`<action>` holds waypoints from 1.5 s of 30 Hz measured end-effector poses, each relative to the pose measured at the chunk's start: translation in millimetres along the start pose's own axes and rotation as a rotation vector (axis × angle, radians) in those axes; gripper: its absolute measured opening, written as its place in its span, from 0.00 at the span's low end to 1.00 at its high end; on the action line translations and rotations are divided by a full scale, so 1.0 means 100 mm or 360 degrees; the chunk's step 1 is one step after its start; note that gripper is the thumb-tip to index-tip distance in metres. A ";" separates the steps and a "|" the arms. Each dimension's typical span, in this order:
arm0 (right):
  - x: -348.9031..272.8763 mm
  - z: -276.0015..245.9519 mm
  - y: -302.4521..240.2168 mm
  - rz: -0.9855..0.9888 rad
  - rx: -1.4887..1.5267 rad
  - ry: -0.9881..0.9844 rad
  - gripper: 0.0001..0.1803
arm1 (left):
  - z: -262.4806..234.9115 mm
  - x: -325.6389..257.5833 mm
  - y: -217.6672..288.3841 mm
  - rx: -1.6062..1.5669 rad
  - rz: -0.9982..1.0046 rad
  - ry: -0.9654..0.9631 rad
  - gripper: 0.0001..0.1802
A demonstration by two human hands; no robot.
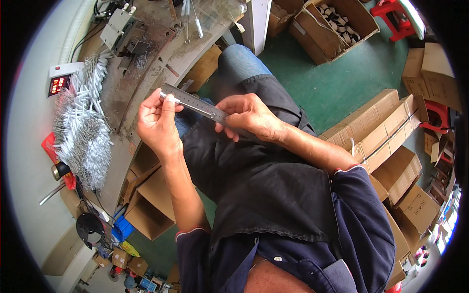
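Note:
Between my two hands, above my lap, lies a steel ruler [194, 101]. My right hand [251, 117] is closed round its right end, thumb on top. At the other end my left hand [160, 122] pinches a small wire brush [177, 100] with white bristles. The brush lies along the ruler's edge, its thin wire stem running toward my right hand. Whether my left fingers also grip the ruler itself is hard to see. To the left, a big heap of similar white wire brushes [85, 129] covers part of the workbench [146, 93].
A metal machine [126, 34] and a red digital display [59, 85] stand on the bench. More brushes [198, 27] hang by its far edge. Cardboard boxes [386, 122] line the right side; an open carton [332, 29] and a red stool [393, 19] stand beyond.

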State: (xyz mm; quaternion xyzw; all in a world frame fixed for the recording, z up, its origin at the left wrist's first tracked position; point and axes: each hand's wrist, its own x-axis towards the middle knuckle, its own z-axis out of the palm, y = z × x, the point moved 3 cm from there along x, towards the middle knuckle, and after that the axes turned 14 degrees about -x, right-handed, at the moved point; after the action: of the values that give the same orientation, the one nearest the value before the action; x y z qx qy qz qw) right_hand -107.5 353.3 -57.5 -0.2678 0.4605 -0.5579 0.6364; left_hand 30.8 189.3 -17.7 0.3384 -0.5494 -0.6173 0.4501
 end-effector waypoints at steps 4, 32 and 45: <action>0.01 0.01 0.00 0.0005 -0.0008 0.0001 0.21 | -0.02 0.00 0.02 0.0017 0.0005 0.0007 0.15; 0.02 0.05 -0.03 0.0077 -0.0261 0.0185 0.12 | 0.07 -0.05 0.05 0.0018 -0.0004 -0.0029 0.15; 0.03 0.10 -0.14 0.0046 -0.0480 0.0281 0.12 | 0.14 -0.05 0.16 -0.0119 -0.0022 -0.0052 0.21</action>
State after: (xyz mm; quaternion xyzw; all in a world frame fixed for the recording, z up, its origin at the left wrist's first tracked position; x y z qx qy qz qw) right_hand -105.5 345.3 -42.3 -0.3036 0.5967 -0.4947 0.5541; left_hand 22.8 199.5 -0.3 0.3149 -0.5310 -0.6459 0.4491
